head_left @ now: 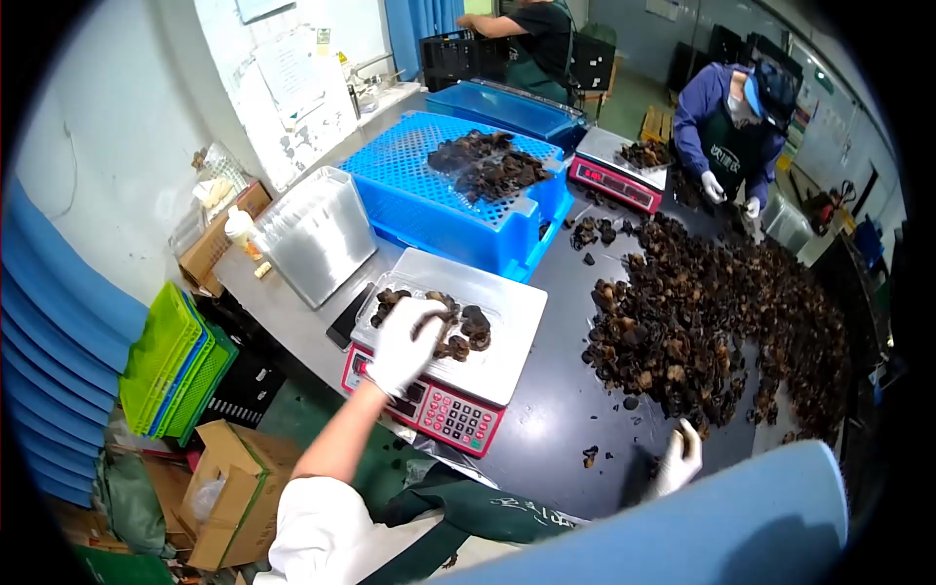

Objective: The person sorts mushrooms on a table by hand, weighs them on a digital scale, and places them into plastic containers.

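My left hand (405, 349), in a white glove, is over a clear plastic tray (499, 331) on a red and silver scale (458, 419). Its fingers are closed round some dark dried pieces, which look like black fungus. More dark pieces (476, 329) lie in the tray beside the fingertips. My right hand (678, 460), also white-gloved, is low over the dark table, near the front edge of a large pile of the same pieces (673, 341). Its fingers are somewhat apart and nothing shows between them.
An upturned blue crate (390, 161) bears more pieces behind the tray. Clear containers (317, 234) and a phone (348, 317) are at the left. A second scale (614, 183) is farther back. A gloved co-worker (731, 146) is across the pile; another person (536, 39) is behind.
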### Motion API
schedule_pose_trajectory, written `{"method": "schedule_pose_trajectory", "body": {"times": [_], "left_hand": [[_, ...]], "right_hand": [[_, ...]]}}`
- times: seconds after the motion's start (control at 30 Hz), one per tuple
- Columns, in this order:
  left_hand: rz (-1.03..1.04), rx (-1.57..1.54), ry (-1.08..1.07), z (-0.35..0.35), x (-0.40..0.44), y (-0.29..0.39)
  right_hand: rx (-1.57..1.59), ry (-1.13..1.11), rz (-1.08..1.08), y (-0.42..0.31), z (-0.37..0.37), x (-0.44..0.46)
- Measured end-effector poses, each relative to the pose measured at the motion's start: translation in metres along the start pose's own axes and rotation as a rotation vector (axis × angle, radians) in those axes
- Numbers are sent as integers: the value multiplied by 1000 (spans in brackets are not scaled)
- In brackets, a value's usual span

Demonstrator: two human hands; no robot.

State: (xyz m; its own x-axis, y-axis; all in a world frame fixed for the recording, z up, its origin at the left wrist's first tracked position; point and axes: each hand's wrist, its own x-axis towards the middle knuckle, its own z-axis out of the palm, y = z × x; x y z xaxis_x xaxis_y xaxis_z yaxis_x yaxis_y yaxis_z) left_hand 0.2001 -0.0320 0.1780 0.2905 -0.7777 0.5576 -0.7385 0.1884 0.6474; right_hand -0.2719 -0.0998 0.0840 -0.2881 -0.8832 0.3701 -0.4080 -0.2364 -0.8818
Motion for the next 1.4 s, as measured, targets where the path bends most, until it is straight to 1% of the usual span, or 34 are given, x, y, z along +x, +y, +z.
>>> {"method": "schedule_pose_trajectory", "body": {"times": [0.03,0.07,0.1,0.13,0.17,0.2,0.23,0.27,0.33,0.37,0.43,0.47,0.5,0.53,0.57,0.6,0.63,0.7,0.73,0.77,0.8,0.83,0.9,0.93,0.97,1.03,1.1,1.17,1.2,1.3,1.37,1.4], "left_hand": [[-29,23,53,-12,6,-22],[27,75,73,-21,13,-44],[84,128,92,-28,19,-61],[59,142,48,-32,23,-75],[-15,132,-25,-33,25,-89],[38,187,-42,-30,26,-99],[90,245,-59,-25,25,-107],[69,206,-134,-21,24,-115],[97,212,-127,-16,23,-118],[93,194,-121,-14,23,-118],[79,170,-163,-19,24,-114],[57,151,-148,-18,22,-117],[34,134,-134,-19,20,-118],[-12,139,-150,-21,19,-120],[-33,73,-166,-26,18,-123],[-20,4,-144,-29,17,-128],[-4,-65,-124,-32,17,-133],[-85,-184,-181,-43,19,-138],[-89,-214,-198,-47,20,-142],[-92,-246,-214,-52,22,-146],[-101,-230,-214,-57,24,-150],[-52,-225,-198,-57,26,-159],[-87,-268,-172,-63,30,-167],[-137,-263,-176,-67,34,-165],[-140,-295,-171,-68,36,-168],[-106,-217,-210,-72,44,-164],[-124,-270,-275,-67,48,-157],[-35,-188,-364,-62,52,-149],[11,-88,-421,-60,54,-144],[126,162,-551,-44,51,-134],[174,254,-568,-37,44,-124],[209,226,-542,-35,43,-118]], "right_hand": [[107,-87,59,-35,34,-1],[168,-222,72,-72,64,-5],[158,-334,-74,-91,97,-7],[190,-432,-205,-117,123,-12],[242,-571,-271,-135,151,-15],[288,-668,-308,-161,176,-21],[325,-718,-353,-178,202,-28],[291,-736,-415,-194,225,-36],[293,-853,-628,-210,271,-41],[214,-953,-635,-204,295,-45],[-25,-937,-818,-216,318,-52],[-174,-1010,-838,-221,323,-56],[-246,-1027,-857,-223,327,-60],[-274,-1034,-838,-224,329,-62],[-303,-1042,-820,-227,328,-62],[-282,-1081,-748,-231,325,-59],[-249,-1080,-726,-240,317,-52],[-74,-1097,-663,-242,305,-34],[-38,-1059,-500,-244,294,-30],[71,-1035,-316,-246,284,-26],[81,-996,-304,-235,280,-17],[90,-956,-295,-221,277,-7],[110,-874,-208,-199,268,5],[167,-821,-22,-193,264,5],[156,-774,-15,-185,261,7],[234,-725,78,-176,258,3],[230,-716,81,-175,259,-5],[63,-819,-133,-178,261,-10],[50,-849,-152,-186,262,-15],[-62,-963,-304,-206,266,-27],[-231,-961,-526,-201,274,-35],[-371,-941,-562,-204,276,-42]]}}
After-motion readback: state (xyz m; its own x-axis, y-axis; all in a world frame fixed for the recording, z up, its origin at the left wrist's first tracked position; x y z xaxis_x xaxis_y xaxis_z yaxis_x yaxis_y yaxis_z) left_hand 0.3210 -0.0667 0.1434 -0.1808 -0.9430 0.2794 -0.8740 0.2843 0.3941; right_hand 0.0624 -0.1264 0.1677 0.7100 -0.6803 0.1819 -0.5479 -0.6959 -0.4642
